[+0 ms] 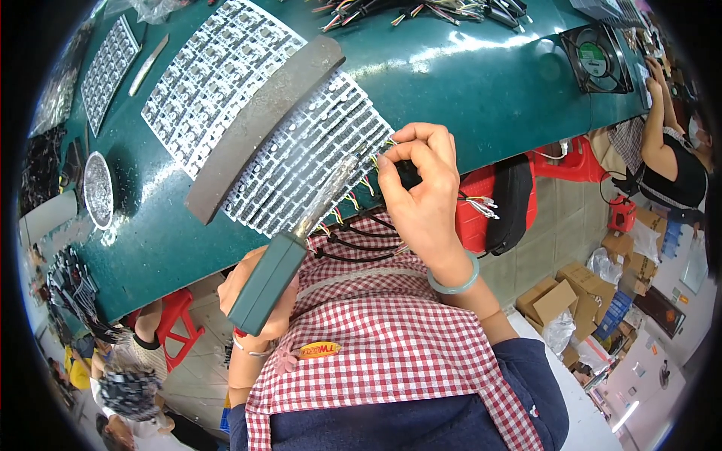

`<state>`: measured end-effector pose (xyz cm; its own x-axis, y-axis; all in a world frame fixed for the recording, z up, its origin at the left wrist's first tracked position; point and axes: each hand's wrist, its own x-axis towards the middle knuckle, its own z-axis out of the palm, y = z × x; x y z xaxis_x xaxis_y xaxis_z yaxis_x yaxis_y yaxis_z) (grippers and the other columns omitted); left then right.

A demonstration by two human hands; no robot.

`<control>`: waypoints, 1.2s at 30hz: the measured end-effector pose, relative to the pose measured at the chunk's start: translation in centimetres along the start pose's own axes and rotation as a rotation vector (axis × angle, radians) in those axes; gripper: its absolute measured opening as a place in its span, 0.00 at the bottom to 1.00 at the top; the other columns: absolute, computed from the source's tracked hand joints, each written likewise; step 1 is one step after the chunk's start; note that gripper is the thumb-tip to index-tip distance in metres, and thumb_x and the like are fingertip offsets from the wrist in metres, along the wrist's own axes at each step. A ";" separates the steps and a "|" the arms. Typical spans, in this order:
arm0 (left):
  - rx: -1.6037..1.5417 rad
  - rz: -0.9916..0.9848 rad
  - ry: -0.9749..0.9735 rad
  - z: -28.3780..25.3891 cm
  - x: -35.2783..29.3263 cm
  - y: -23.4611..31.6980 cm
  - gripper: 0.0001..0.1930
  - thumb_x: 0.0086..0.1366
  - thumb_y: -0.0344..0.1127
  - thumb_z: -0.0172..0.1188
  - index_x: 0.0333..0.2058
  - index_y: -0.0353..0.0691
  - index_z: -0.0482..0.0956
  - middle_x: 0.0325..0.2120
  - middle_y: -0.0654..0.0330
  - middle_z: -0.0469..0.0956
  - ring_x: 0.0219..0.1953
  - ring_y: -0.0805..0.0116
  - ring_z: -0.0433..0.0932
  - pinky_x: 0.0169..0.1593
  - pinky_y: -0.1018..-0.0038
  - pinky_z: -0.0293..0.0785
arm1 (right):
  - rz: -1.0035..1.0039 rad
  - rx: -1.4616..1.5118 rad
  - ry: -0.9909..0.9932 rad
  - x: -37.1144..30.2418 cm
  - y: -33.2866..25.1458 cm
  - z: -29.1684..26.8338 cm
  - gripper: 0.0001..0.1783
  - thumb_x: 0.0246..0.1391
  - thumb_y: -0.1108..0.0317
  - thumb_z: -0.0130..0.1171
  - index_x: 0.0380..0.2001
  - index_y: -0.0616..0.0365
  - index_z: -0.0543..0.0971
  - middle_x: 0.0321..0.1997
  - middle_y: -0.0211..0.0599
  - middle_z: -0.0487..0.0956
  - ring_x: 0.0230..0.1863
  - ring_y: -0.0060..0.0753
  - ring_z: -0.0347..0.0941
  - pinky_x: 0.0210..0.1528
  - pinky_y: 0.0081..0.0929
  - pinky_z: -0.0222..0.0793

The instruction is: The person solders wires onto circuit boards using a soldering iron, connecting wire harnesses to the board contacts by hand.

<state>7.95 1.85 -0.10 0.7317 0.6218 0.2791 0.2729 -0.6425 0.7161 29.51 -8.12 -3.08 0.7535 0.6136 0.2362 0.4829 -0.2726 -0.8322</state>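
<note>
Left hand (252, 297) grips the green-handled soldering iron (289, 244), metal tip angled to one o'clock. Right hand (421, 188) pinches a small black connector (408, 174) with coloured wires at the gridded panel (308, 161)'s three o'clock edge, on the glossy teal table (466, 83).

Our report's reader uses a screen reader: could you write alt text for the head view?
Seen from above, a person's left hand grips a green-handled soldering iron whose tip rests on a panel of small circuit boards on a green table, while the right hand pinches coloured wires at the panel's edge. A grey bar lies across the panels.
</note>
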 end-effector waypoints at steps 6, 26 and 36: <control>-0.087 -0.107 -0.116 -0.1 0.4 0.0 0.12 0.42 0.22 0.64 0.31 0.29 0.81 0.30 0.49 0.81 0.30 0.55 0.83 0.34 0.70 0.80 | 0.010 -0.062 -0.057 1.1 -0.1 -0.3 0.02 0.39 0.80 0.61 0.21 0.66 0.78 0.38 0.41 0.73 0.42 0.38 0.71 0.44 0.30 0.67; -0.165 -0.121 -0.158 0.2 0.8 -0.7 0.12 0.46 0.25 0.66 0.32 0.28 0.80 0.25 0.55 0.77 0.21 0.66 0.74 0.26 0.75 0.68 | 0.014 -0.099 -0.057 1.4 -0.3 -0.1 0.02 0.37 0.82 0.60 0.19 0.67 0.78 0.35 0.40 0.73 0.40 0.37 0.72 0.42 0.30 0.68; -0.162 -0.123 -0.177 0.1 1.0 -0.8 0.11 0.38 0.24 0.64 0.26 0.32 0.76 0.24 0.52 0.78 0.23 0.59 0.79 0.29 0.74 0.74 | 0.002 -0.110 -0.049 1.4 -0.3 0.0 0.02 0.36 0.82 0.60 0.19 0.67 0.77 0.34 0.40 0.73 0.39 0.37 0.71 0.41 0.31 0.68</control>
<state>8.50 2.94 -0.45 0.8009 0.5938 0.0774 0.2734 -0.4776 0.8350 30.44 -7.17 -2.44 0.7332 0.6477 0.2074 0.5294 -0.3521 -0.7719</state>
